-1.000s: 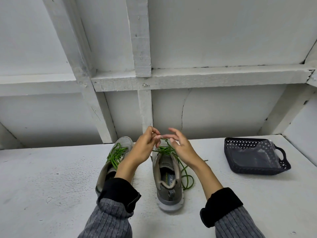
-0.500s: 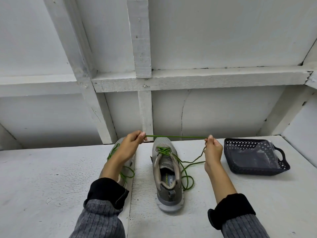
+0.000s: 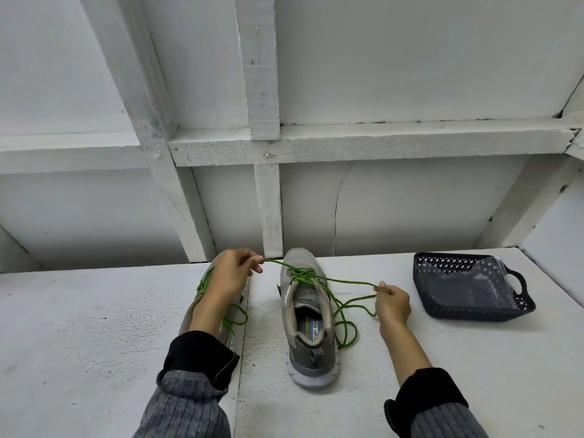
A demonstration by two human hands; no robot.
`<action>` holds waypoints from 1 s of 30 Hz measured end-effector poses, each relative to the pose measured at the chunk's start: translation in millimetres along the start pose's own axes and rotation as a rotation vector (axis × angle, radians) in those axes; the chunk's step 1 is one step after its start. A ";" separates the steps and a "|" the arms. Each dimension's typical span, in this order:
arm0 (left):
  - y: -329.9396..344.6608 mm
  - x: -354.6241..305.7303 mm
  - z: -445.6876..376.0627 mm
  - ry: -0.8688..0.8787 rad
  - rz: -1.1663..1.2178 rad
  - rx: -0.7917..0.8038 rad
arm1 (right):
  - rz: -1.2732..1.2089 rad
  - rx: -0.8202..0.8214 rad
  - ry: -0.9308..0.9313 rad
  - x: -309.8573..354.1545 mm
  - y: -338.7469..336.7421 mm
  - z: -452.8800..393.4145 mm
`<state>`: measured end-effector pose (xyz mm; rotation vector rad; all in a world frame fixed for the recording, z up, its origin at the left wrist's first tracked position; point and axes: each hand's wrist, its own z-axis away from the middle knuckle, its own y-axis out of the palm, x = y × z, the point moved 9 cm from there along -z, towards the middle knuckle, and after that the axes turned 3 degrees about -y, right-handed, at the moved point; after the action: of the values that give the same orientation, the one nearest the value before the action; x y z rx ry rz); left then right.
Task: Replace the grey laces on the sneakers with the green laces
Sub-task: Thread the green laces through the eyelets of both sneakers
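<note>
Two hands each pinch one end of the green lace (image 3: 344, 281) on the right sneaker (image 3: 308, 314), mid-tabletop (image 3: 94, 343). Left hand (image 3: 232, 275) holds far-left, right hand (image 3: 392, 303) near-right; the lace runs crosswise over the eyelets. Left sneaker (image 3: 205, 298) lies beneath the left forearm.

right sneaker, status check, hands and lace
Left hand and right hand each pinch an end of the green lace, pulled out sideways. Lace crossed over the right sneaker, not yet bowed. Nothing in the way; basket off right.
</note>
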<state>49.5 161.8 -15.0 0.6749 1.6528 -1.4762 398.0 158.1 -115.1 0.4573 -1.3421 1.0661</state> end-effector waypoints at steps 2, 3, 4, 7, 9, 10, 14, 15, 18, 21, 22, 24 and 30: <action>14.4 -2.7 1.9 0.002 0.063 0.088 | 0.104 0.004 -0.043 0.9 2.8 -0.2; 20.4 -4.5 3.4 0.010 0.092 0.121 | 0.197 -0.010 -0.096 6.7 3.1 1.4; 24.7 -6.9 5.1 0.018 0.117 0.135 | 0.300 -0.022 -0.169 16.5 4.1 5.3; 33.9 -17.7 10.7 0.060 0.183 0.125 | 0.433 0.020 -0.471 62.4 21.0 30.5; 38.6 -23.3 13.1 0.094 0.184 0.090 | 0.325 0.186 -0.627 87.2 41.6 52.5; 39.4 -24.7 13.4 0.106 0.183 0.063 | 0.236 0.302 -0.652 95.1 52.8 63.1; 44.6 -25.1 16.4 0.112 0.271 0.005 | 0.084 0.560 -0.620 101.5 76.8 86.4; 45.2 -25.4 17.9 0.108 0.296 0.003 | 0.066 0.577 -0.613 101.1 79.9 87.7; 48.6 -22.5 19.6 0.083 0.325 0.022 | 0.053 0.577 -0.606 98.8 84.3 87.0; 55.9 -13.6 19.7 0.039 0.314 0.049 | 0.104 0.455 -0.637 98.5 78.3 80.2; 59.6 -8.2 19.3 0.015 0.288 0.060 | 0.117 0.417 -0.640 97.8 75.6 77.9; 68.1 5.1 19.2 -0.058 0.225 0.091 | 0.153 0.385 -0.647 95.9 73.5 76.2; 71.5 21.0 19.4 -0.117 0.186 0.105 | 0.276 0.376 -0.693 94.9 79.2 83.6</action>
<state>100.8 153.0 -71.7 0.7639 1.3926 -1.4467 274.9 163.5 -31.0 1.0084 -1.8499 1.4742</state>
